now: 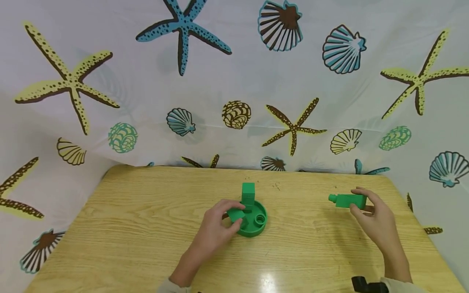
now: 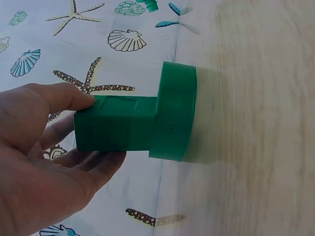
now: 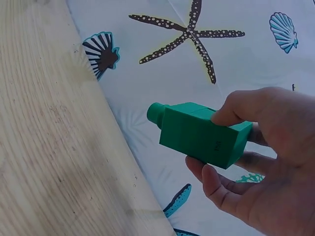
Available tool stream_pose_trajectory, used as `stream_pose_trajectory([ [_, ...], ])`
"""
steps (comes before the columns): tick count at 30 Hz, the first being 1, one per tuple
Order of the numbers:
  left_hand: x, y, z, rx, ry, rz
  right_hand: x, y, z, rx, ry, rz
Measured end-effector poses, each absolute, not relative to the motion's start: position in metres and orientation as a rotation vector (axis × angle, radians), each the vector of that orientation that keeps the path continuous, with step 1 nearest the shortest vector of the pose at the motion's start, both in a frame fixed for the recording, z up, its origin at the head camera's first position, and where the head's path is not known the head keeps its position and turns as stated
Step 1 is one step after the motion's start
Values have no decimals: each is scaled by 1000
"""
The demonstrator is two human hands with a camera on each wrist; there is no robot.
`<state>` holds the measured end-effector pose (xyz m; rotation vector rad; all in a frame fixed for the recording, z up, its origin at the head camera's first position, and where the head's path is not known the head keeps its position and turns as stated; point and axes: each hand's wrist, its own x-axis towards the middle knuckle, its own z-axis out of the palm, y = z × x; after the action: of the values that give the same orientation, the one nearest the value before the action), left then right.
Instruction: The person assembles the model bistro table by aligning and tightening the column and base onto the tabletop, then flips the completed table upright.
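Note:
A round green base (image 1: 250,233) with a low rim sits on the table. My left hand (image 1: 217,224) grips a green rectangular block (image 1: 235,214) at the base's left side, thumb and fingers on opposite faces. In the left wrist view this block (image 2: 115,123) stands against the base; its lower end is hidden by the rim. Another green block (image 1: 248,193) stands upright at the back of the base. A round green socket (image 1: 260,219) shows at its right. Over the table's right part, my right hand (image 1: 379,224) holds a green bottle-shaped block (image 3: 197,132) sideways, its round peg pointing left.
The pale wooden table (image 1: 146,228) reaches back to a white curtain (image 1: 212,81) printed with starfish and shells. The curtain also hangs along the left and right sides. A dark wrist strap (image 1: 368,285) shows at the right sleeve.

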<state>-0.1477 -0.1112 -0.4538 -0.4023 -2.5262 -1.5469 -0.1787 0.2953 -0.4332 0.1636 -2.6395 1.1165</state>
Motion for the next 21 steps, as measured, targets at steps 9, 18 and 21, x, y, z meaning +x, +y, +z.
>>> stream_pose_trajectory([
  [9,-150,-119,-454,-395,-2520,-1584,-180,274,-434,256,-2561,1164],
  [18,-154,-122,-457,-418,-2524,-1643,-183,263,-436,376,-2434,1382],
  [21,-155,-125,-458,-448,-2509,-1675,-182,260,-435,393,-2452,1419],
])
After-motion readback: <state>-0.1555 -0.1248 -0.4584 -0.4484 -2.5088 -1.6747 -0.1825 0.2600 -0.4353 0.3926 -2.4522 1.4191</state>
